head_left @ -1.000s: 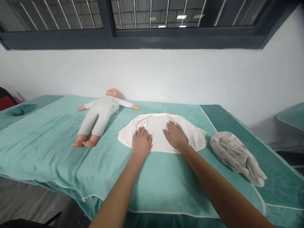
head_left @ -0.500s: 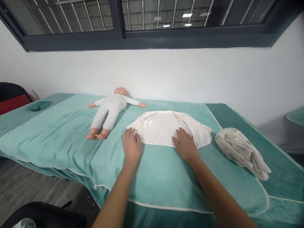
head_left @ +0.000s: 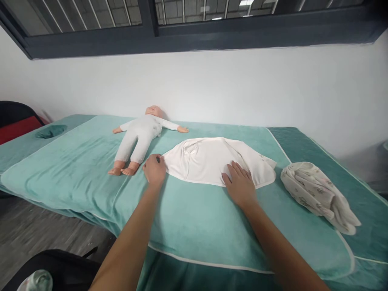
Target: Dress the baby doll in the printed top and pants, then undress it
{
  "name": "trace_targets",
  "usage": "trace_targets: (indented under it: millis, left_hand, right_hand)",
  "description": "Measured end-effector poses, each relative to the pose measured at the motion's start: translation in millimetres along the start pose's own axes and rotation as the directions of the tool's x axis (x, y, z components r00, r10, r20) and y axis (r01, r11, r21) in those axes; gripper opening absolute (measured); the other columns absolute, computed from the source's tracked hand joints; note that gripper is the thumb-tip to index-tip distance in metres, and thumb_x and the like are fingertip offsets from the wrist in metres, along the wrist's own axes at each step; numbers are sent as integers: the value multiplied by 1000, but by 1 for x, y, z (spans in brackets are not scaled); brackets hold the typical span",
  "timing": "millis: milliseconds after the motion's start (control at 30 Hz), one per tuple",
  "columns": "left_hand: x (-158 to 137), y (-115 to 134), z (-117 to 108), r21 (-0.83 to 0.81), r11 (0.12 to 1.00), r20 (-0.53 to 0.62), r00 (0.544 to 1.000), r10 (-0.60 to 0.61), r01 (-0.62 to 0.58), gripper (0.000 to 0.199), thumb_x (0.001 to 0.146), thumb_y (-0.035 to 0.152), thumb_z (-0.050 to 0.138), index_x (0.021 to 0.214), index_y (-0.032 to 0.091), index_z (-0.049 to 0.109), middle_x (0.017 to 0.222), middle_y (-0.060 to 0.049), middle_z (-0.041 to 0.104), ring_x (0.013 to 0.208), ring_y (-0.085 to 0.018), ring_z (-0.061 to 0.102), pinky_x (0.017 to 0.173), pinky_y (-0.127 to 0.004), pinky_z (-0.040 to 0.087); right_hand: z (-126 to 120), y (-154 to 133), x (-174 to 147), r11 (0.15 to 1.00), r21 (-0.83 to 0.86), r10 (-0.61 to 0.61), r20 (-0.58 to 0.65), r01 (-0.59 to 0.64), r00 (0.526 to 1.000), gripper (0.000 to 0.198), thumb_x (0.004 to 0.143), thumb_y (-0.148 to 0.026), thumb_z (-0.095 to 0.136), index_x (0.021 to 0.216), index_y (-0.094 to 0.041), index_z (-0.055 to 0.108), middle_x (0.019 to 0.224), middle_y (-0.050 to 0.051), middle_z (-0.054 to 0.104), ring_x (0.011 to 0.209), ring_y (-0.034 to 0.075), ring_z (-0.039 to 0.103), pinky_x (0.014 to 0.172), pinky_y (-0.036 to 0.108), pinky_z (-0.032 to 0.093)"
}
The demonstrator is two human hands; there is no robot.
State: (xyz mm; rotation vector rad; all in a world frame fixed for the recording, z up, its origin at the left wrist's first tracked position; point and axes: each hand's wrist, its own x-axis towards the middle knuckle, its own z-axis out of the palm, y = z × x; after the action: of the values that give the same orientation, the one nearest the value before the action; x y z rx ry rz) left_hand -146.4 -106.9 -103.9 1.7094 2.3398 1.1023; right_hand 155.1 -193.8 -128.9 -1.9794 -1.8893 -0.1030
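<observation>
A white cloth (head_left: 206, 159) lies spread on the green bed cover, rounded along its near edge, with a faint print near its right tip. At its left corner, my left hand (head_left: 154, 169) is closed, thumb and fingers pinching the edge. My right hand (head_left: 241, 184) rests flat on the near right part of the cloth, fingers stretched out. To the left and farther back, a baby doll (head_left: 141, 135) in a white suit lies face up with arms spread and bare feet towards me.
A bundled printed cloth (head_left: 318, 196) lies to the right on the green cover (head_left: 197, 226). The wall (head_left: 212, 89) and a barred window (head_left: 194, 30) stand behind the bed. A black chair (head_left: 57, 268) is at lower left, and a small green cloth (head_left: 51, 131) lies far left.
My left hand has moved left and slightly away from me, closing on the cloth's left corner and drawing it out. My right hand stays on the cloth. The camera has tilted down a little.
</observation>
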Motion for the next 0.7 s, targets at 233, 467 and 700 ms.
trace_targets:
  millis: [233,467,700]
  left_hand:
    - [20,-2,8,-144,982,-44,991,-130,123,22,94,38,45,103,22,57,100,-7,70,94,-25,64,82,-35,43]
    - [19,-1,8,-228,968,-50,991,-122,108,22,94,36,45,104,20,56,99,-6,69,92,-22,63,81,-32,44]
    - [8,4,5,-94,971,-155,967,204,-220,25,96,34,42,100,18,60,99,-10,66,99,-24,58,87,-35,41]
  right_hand:
    - [-7,-2,-1,1000,20,4,20,-4,1000,52,99,-40,33,139,-12,52,154,14,43,144,27,35,116,45,27]
    - [-9,-1,-1,998,62,5,37,-8,999,51,99,-38,35,140,-13,51,154,14,42,145,27,33,118,47,24]
    - [-14,2,-2,972,236,-12,56,-2,998,44,96,-34,43,134,-18,56,153,11,46,145,27,35,119,50,25]
